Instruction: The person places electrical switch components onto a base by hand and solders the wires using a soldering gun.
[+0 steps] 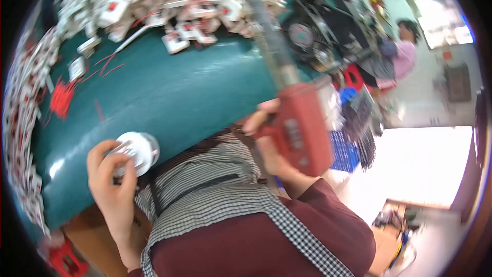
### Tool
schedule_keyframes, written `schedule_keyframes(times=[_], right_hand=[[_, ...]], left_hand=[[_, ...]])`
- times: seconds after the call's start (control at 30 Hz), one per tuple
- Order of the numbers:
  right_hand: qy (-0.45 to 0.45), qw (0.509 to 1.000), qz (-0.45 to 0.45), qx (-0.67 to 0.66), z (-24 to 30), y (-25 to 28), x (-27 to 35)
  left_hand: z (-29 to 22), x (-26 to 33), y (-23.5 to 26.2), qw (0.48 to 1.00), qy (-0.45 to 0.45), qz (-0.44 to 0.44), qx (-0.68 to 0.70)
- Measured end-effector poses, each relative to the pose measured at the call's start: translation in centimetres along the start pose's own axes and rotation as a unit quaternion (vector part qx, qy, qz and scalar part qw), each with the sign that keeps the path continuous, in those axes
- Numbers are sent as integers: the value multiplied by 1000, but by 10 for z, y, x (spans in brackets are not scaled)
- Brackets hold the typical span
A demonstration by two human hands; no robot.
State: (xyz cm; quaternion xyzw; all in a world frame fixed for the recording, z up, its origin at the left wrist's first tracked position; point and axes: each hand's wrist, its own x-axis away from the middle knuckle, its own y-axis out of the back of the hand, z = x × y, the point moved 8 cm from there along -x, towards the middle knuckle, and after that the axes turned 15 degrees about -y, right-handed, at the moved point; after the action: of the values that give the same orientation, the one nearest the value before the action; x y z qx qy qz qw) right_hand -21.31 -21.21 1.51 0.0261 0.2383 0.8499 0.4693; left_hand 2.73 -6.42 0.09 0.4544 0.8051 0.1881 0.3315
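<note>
At the near edge of the green table, my left hand point(110, 187) grips a white round housing point(144, 150) with a clear rim between thumb and fingers. Some small detail on its face is too blurred to make out. To the right, my right hand point(274, 162) is closed round the handle of a red gun-shaped tool point(305, 136). From its body a long greyish barrel point(274, 41) reaches up over the table's far right. The tool's exact kind is unclear through motion blur, and its body partly hides my fingers.
White parts with red wires point(195, 11) heap along the table's point(169, 87) back and left edge. A red wire bundle point(62, 99) lies at left. A black fan-like machine point(307, 39) stands back right, near a blue crate point(343, 151). A person in pink point(402, 62) sits farther off.
</note>
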Motion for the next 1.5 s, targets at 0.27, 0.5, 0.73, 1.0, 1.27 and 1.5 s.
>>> schedule_keyframes(times=[0.27, 0.5, 0.73, 1.0, 1.27, 1.5], right_hand=[[-42, 877, -478, -30, -51, 156, 81], [-79, 856, -511, -11, -67, 170, 62], [-88, 959, -168, -212, -20, 85, 63], [-175, 979, 106, -21, -1, 4, 52], [-164, 964, 208, 15, -28, 13, 64], [-256, 921, 289, -53, -24, 0, 58]], left_hand=[[4, -7, -12, 998, -21, -13, 66], [1, 5, 4, 998, -17, -20, 50], [0, -14, -11, 990, 17, -3, 141], [7, -5, -5, 987, 22, 5, 160], [4, -8, -5, 991, 1, 13, 133], [9, -4, -4, 988, 19, -16, 153]])
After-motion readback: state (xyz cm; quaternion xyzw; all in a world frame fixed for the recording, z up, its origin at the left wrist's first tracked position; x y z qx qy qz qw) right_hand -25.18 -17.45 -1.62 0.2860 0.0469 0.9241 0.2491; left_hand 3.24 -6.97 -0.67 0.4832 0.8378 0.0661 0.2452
